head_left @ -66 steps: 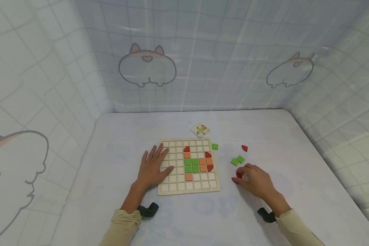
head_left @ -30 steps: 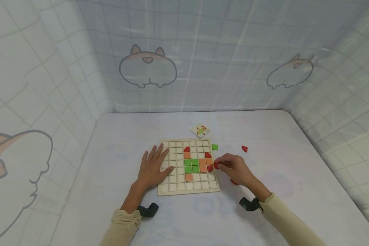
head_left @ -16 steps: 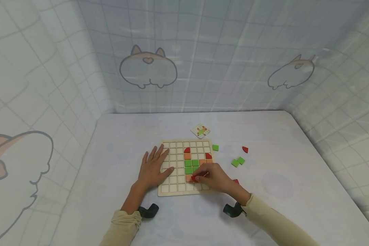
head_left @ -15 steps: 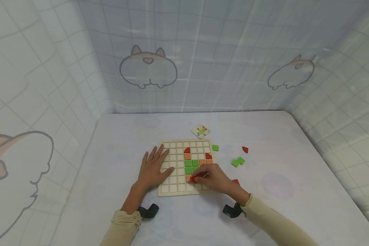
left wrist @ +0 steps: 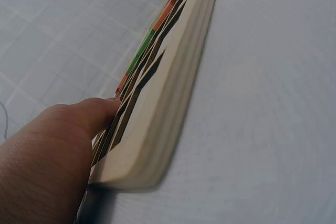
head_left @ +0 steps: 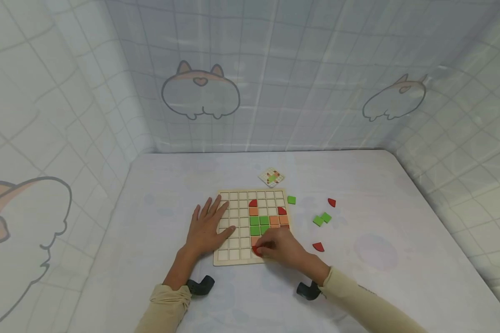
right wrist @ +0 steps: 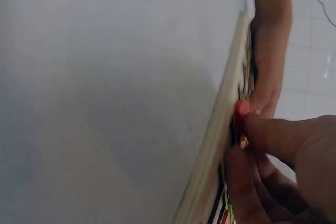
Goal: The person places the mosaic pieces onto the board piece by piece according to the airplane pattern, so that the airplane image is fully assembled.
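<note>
A wooden grid board (head_left: 235, 253) lies flat on the table with green, orange and red tiles in some of its cells. My left hand (head_left: 206, 230) rests with spread fingers on the board's left side; in the left wrist view its thumb (left wrist: 94, 113) lies over the cells. My right hand (head_left: 282, 249) pinches a red quarter-circle tile (head_left: 256, 250) between thumb and fingers at the board's bottom row, just below an orange tile (head_left: 255, 240). In the right wrist view the red tile (right wrist: 242, 109) stands on edge close over the cells.
Right of the board lie two green square tiles (head_left: 318, 220), a red quarter-circle tile (head_left: 331, 202) and another red tile (head_left: 318, 247). One green tile (head_left: 291, 200) sits by the board's upper right corner. A small patterned card (head_left: 271, 177) lies behind the board.
My right hand picked up a red tile from the table at right, carried it left over the board, and then shifted down to the bottom row. The left hand has stayed in place.
</note>
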`<state>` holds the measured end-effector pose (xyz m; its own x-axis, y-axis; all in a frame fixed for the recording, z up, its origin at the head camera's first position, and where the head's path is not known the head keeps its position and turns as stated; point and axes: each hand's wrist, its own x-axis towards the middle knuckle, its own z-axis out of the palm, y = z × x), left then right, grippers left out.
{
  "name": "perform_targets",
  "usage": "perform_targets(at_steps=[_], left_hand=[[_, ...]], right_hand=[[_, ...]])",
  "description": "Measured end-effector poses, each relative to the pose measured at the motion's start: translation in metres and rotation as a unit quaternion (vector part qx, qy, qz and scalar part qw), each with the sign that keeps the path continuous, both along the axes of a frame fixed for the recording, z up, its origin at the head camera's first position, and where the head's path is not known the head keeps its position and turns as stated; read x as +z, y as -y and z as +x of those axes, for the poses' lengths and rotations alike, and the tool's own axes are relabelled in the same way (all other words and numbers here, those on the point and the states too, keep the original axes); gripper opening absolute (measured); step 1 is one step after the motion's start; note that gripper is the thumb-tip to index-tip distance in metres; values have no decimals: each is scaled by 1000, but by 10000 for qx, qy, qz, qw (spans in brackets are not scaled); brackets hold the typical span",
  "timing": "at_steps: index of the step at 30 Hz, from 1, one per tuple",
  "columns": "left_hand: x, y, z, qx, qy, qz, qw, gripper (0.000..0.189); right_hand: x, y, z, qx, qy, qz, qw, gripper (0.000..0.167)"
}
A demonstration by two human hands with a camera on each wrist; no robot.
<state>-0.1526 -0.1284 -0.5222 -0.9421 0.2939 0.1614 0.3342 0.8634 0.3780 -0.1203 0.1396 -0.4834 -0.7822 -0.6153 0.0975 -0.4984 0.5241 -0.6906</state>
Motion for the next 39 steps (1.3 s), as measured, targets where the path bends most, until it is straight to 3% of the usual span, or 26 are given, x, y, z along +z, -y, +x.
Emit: perform_targets(at_steps=[4,11,23,34,39], left_hand=[[0,0,0,8,71,-48,10000,78],[1,0,1,4,35,-20,10000,78],[0,0,0,31,23,-41,10000,78],[-1,0,-1,22,124,-39,9999,78],[1,0,0,48,168,44,9998,76]], right_hand=[[0,2,4,2,-447,250,9987,9],[0,5,12,210,-743,453,9960,11],[1,-2,15,-77,-840,209,9962,13],[3,-40,13,-832,-752,414,9928,9],[2,-62,15,-1288,-901,524,9862,10]])
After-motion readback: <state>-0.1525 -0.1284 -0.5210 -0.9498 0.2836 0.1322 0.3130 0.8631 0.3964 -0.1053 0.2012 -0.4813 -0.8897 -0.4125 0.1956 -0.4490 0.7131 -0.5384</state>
